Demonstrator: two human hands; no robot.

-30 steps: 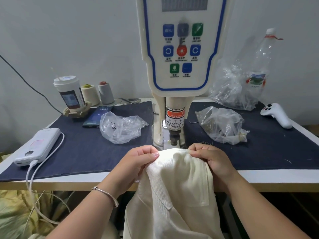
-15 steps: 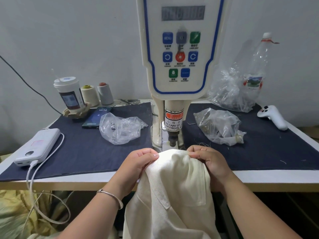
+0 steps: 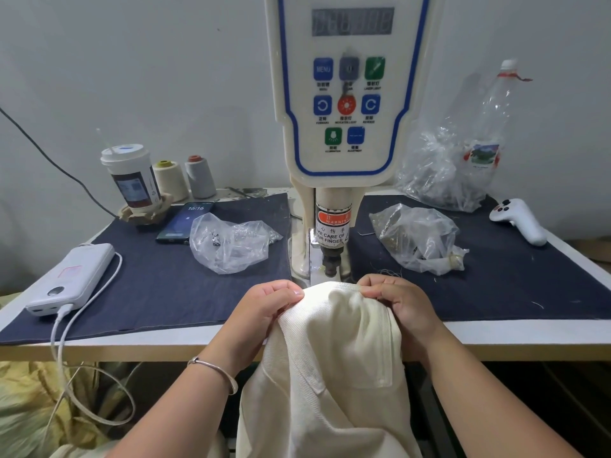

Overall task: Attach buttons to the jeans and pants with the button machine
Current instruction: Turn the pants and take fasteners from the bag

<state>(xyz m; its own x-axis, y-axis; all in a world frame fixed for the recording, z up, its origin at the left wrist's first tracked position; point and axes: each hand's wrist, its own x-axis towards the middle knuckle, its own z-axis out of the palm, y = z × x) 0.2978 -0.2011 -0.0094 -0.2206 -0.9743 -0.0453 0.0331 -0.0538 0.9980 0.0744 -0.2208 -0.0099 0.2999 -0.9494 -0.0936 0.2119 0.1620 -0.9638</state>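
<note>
A: Status, nearest first?
B: Cream pants (image 3: 334, 375) hang off the front edge of the bench (image 3: 496, 335), top edge bunched and lifted to the machine.
A: Hands?
B: Left hand (image 3: 264, 309) pinches the fabric's top edge on the left side, fingers curled round it. Silver bangle (image 3: 213, 371) on that wrist. Right hand (image 3: 396, 299) grips the same edge on the right, fingers curled over the fold.
A: Where's the fabric against the machine?
B: Top edge sits just in front of and below the punch head (image 3: 331, 264) of the button machine (image 3: 350, 94). Can't tell if it touches the die.
A: Bench contents?
B: Dark denim mat (image 3: 165, 285) covers most of it. Left: white power bank (image 3: 71, 280) with cable (image 3: 66, 342) trailing off the edge. Past that, clear bag (image 3: 231, 242) with a few small parts, phone (image 3: 185, 221) beside it. Right: clear bag of buttons (image 3: 416, 239), white controller (image 3: 519, 219).
A: Back row?
B: Lidded cup (image 3: 132, 180), two thread cones (image 3: 185, 176) left of the machine. Right rear: big crumpled plastic bag (image 3: 439, 173), clear bottle (image 3: 489, 127) against the wall.
</note>
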